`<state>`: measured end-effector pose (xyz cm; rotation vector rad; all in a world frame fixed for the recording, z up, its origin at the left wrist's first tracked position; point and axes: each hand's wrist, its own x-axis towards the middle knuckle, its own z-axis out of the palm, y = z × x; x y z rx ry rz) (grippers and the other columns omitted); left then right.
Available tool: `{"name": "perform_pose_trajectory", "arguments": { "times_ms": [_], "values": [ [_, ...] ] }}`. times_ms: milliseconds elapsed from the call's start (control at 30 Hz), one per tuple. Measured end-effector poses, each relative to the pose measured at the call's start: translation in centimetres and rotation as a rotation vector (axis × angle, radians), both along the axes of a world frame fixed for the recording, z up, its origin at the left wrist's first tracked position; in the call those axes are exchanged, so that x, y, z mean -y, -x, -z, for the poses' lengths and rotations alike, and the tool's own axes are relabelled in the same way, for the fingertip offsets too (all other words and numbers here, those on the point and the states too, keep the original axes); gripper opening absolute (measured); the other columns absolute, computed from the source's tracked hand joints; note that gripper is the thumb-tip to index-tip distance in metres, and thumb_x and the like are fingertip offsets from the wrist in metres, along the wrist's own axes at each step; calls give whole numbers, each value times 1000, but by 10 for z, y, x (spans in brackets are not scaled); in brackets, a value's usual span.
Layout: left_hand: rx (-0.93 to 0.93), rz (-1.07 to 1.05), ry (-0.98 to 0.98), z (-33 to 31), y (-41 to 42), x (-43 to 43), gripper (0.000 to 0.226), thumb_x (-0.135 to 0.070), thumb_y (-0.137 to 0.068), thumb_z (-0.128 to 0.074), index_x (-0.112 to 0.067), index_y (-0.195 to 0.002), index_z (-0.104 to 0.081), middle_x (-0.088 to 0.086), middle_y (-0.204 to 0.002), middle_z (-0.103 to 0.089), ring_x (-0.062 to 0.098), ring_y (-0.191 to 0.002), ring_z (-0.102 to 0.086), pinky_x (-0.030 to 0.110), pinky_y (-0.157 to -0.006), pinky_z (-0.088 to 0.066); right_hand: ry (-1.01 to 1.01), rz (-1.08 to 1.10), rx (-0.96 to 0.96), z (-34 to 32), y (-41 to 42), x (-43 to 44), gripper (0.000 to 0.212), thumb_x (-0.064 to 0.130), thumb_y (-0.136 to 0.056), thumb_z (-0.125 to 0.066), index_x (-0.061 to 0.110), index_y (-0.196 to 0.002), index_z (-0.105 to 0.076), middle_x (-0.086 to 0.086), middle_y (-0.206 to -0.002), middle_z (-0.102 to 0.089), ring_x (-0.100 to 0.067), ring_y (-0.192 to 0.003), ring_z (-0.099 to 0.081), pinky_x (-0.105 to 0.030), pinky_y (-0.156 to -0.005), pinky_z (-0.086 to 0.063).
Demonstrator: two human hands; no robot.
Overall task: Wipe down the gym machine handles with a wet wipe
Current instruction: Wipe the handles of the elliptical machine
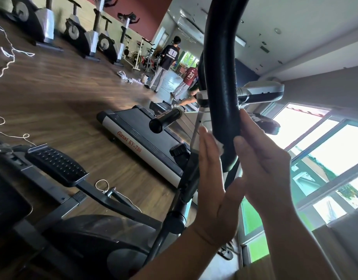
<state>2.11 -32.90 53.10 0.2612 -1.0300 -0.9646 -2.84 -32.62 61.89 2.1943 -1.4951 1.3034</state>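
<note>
A thick black foam handle [222, 77] of an elliptical machine curves up through the middle of the view. My left hand [214, 178] holds its fingers flat against the handle's left side and presses a white wet wipe [220, 144] onto the foam; only a small corner of the wipe shows. My right hand [262, 164] grips the handle's lower end from the right, with the thumb in front and the fingers behind. A second, short black handle [164, 122] sticks out to the left, apart from both hands.
The machine's console [262, 90] sits behind the handle and its ribbed pedal [55, 164] is at lower left. A treadmill [141, 136] stands beyond. Exercise bikes [77, 31] line the far wall. Two persons [168, 61] stand in the back. Windows [325, 158] are on the right.
</note>
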Motion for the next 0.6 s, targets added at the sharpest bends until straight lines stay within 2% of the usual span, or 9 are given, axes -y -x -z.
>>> {"name": "perform_pose_trajectory", "arguments": {
  "times_ms": [100, 200, 300, 367, 400, 433, 500, 533, 600],
  "values": [
    [-53, 40, 16, 17, 6, 0, 82, -37, -103, -46, -12, -169, -4, -2, -181, 2, 20, -168, -2, 59, -133, -13, -1, 13, 13, -1, -3, -2, 49, 6, -104, -51, 18, -151, -54, 32, -100, -73, 8, -74, -67, -2, -68, -45],
    [-99, 65, -2, 17, 3, 0, 74, -26, -103, -43, -15, -169, -9, 0, -180, -5, 23, -168, -6, 63, -132, -14, -14, 33, 33, -3, -9, -5, 48, 2, -104, -53, 17, -150, -54, 24, -107, -71, 11, -79, -67, -1, -71, -46],
    [-60, -50, 2, -5, -15, 3, 68, -13, -106, -45, -10, -167, -14, 5, -179, -11, 19, -167, -10, 53, -134, -17, -15, 19, 53, -4, -11, -6, 50, -3, -103, -53, 16, -149, -55, 15, -98, -76, 7, -68, -64, -1, -66, -43],
    [-2, -181, 4, -11, -23, 6, 65, -2, -105, -44, -9, -164, -19, 7, -178, -16, 15, -166, -15, 41, -134, -20, -31, 22, 58, -4, -11, -6, 50, -1, -103, -54, 23, -147, -57, 12, -90, -78, 2, -66, -63, -2, -63, -43],
    [11, -230, 11, -13, -26, 7, 64, 1, -103, -43, -8, -163, -22, 8, -177, -20, 15, -166, -18, 39, -133, -23, -29, 30, 57, -3, -12, -6, 49, 2, -103, -55, 26, -147, -58, 12, -95, -78, 2, -72, -66, -2, -68, -46],
    [7, -257, 17, -13, -29, 6, 63, 2, -103, -41, -9, -163, -25, 7, -176, -24, 14, -165, -21, 39, -132, -25, 5, 59, 40, -3, -13, -7, 47, 8, -102, -57, 26, -146, -59, 13, -109, -79, 5, -88, -70, -4, -78, -50],
    [-8, -246, 18, -18, -36, 2, 60, 1, -105, -40, -12, -162, -30, 1, -175, -30, 11, -163, -26, 36, -131, -28, 142, 121, -25, -1, -18, -11, 43, 19, -100, -59, 20, -142, -64, 10, -136, -70, -1, -122, -67, -14, -101, -52],
    [-12, -231, 29, -22, -39, -2, 58, -1, -106, -40, -13, -162, -32, -4, -174, -32, 8, -162, -27, 31, -130, -29, 201, 112, -33, 0, -21, -15, 42, 23, -99, -59, 16, -140, -66, 8, -138, -68, -5, -128, -65, -19, -105, -51],
    [-83, -124, 45, -30, -48, -4, 54, -10, -107, -42, -13, -161, -39, -10, -172, -36, 8, -161, -31, 33, -129, -32, 213, 10, 59, 1, -32, -21, 41, 26, -98, -58, 10, -135, -69, 9, -133, -71, -8, -117, -70, -24, -96, -56]
  ]
}}
